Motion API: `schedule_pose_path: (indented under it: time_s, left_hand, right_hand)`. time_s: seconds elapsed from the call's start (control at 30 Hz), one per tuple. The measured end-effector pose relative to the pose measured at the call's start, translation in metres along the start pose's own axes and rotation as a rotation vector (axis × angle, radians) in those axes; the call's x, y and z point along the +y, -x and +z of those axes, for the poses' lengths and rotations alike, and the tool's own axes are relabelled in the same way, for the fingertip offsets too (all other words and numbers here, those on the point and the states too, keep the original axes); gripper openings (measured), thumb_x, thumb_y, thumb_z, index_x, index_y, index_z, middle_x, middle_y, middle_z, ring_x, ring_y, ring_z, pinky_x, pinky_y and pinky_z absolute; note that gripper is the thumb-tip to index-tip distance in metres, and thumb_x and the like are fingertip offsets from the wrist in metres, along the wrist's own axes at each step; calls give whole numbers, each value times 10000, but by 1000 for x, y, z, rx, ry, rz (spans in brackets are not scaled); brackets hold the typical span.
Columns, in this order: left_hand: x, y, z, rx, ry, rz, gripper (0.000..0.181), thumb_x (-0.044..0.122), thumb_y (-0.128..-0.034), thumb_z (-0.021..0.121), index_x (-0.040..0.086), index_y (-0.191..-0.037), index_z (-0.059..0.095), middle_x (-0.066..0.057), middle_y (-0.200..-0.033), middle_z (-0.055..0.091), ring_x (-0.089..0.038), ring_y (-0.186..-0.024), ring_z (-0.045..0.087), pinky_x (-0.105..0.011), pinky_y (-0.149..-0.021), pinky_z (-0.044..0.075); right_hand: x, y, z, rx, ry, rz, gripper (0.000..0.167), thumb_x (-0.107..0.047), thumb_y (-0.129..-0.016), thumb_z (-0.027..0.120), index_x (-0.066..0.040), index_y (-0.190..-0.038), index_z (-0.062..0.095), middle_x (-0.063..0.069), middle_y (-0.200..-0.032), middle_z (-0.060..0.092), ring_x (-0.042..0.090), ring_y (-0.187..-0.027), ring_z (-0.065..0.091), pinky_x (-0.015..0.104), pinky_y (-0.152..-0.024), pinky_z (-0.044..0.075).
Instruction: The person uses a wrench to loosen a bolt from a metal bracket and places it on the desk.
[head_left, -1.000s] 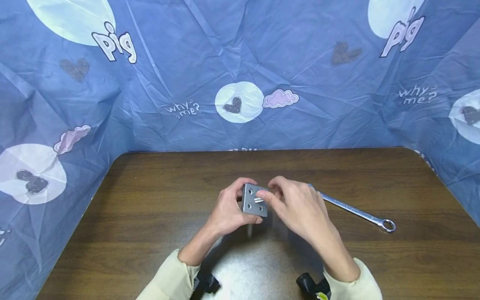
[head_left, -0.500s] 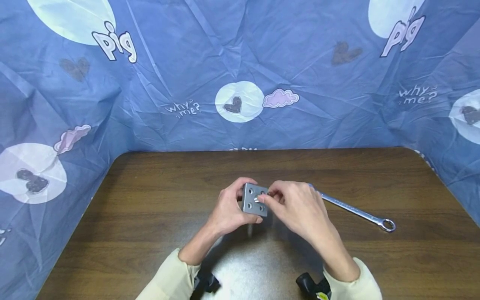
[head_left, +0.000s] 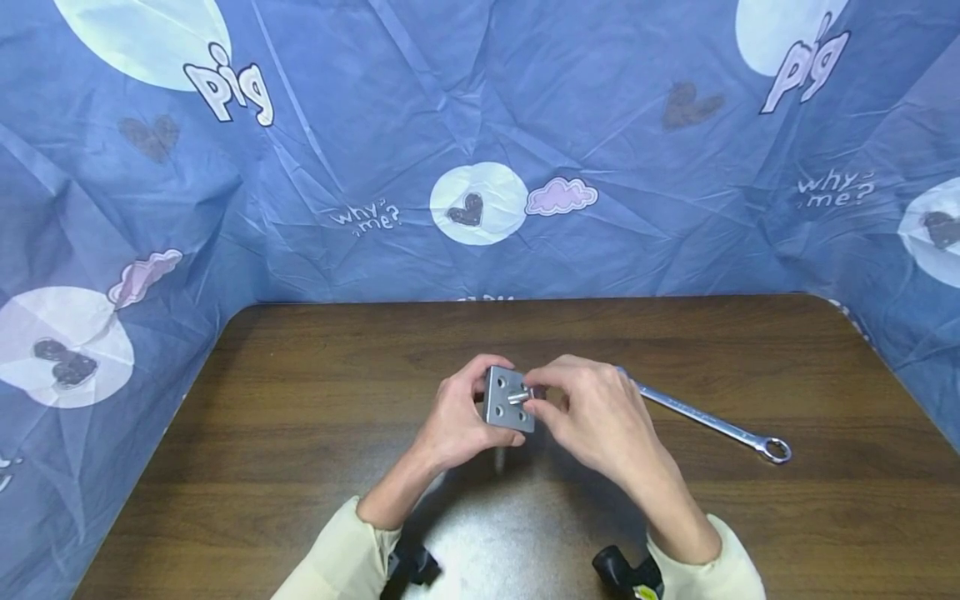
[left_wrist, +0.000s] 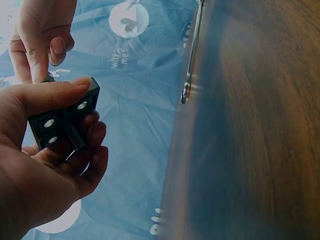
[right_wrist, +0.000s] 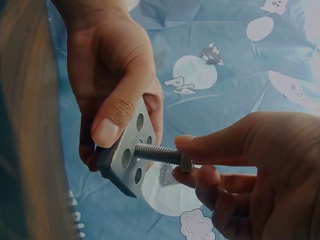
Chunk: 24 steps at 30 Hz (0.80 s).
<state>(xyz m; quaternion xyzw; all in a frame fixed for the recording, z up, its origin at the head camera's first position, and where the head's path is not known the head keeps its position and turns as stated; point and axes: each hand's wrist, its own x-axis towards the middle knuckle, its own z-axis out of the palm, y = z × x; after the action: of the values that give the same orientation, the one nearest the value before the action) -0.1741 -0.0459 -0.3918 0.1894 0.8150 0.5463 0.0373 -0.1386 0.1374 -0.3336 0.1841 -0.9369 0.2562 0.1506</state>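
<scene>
My left hand (head_left: 453,425) grips a square grey metal plate (head_left: 511,418) by its edges above the table, its holed face turned toward my right hand. A hex bolt (right_wrist: 160,154) sits in the plate's middle hole, its threaded shank sticking out on the right. In the right wrist view, my right hand (right_wrist: 250,170) pinches the bolt's hex head between thumb and forefinger. From the plate's other side, seen in the left wrist view, the threaded bolt end (left_wrist: 75,137) protrudes among my left fingers. Several other holes surround the bolt.
A combination wrench (head_left: 708,419) lies on the brown wooden table (head_left: 315,400), right of and partly behind my right hand. A blue printed cloth (head_left: 375,125) hangs around the back and sides. Black wrist devices (head_left: 628,571) sit by both cuffs.
My right thumb and fingers have shifted on the bolt, from spread apart to pinching its head. More of the shank shows now. My left hand and the plate stay put.
</scene>
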Motion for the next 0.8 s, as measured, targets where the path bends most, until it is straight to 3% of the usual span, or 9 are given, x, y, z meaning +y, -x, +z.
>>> schedule_pose_path:
  time_s: [0.33,0.57,0.67,0.8]
  left_hand:
    - [1,0,0,-2,12,1,747,-12,-552,882,78,-1235,592,-128,-949,776,-92,-822,682,-350,-872,491]
    - [0,0,0,-7,21,6,744,-22,-557,878,75,-1236,591,-130,-976,777,-100,-835,683,-334,-854,503]
    - [0,1,0,-5,20,12,738,-22,-558,877,72,-1232,591,-133,-964,776,-99,-831,682,-324,-837,508]
    - [0,0,0,10,19,13,730,-16,-547,882,94,-1212,602,-124,-933,777,-92,-819,681,-331,-840,500]
  right_hand:
    - [-2,-1,1,3,-8,-42,220,-28,-736,803,-138,-927,792,-36,-956,760,40,-627,597,186,-570,446]
    - [-1,0,3,22,-14,-89,224,57,-726,750,-136,-835,784,-55,-920,731,-6,-628,543,173,-566,443]
    - [0,1,3,19,-32,-106,211,24,-731,770,-137,-866,773,-50,-948,722,-11,-622,531,166,-556,431]
    - [2,1,2,19,-53,-60,252,-178,-781,831,-146,-1018,750,-24,-1026,730,15,-603,546,187,-543,427]
